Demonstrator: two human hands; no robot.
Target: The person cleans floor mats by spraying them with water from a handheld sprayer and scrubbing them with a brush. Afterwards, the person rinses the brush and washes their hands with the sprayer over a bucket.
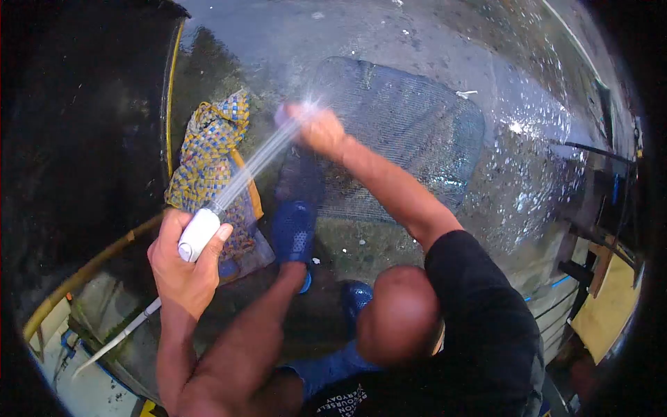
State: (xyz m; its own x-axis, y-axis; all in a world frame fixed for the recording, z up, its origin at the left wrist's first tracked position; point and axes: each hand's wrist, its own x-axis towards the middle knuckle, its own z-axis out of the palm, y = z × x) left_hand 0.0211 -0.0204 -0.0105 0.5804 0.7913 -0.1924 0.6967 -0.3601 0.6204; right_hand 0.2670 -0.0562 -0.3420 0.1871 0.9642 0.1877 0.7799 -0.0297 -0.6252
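Note:
My left hand point(182, 267) is wrapped round a white spray head point(200, 233) at the lower left, with a pale hose point(125, 332) running down from it. Water shoots up and to the right from the nozzle and strikes my right hand point(318, 130). The fingers of my right hand are closed round a purplish object point(281, 116), blurred and partly hidden. Below that hand, a dark, blurred shape point(300, 174) lies just above the blue shoe point(293, 231) on my foot. A wet ribbed mat point(410, 132) lies flat on the ground to the right of my right hand.
A crumpled yellow-and-blue checkered cloth or bag point(212, 135) lies left of centre. Beyond it is a dark panel with a yellow edge point(169, 104). A yellow pole point(90, 270) crosses the lower left. Boards point(606, 306) stand at the right. The concrete floor point(514, 201) is wet.

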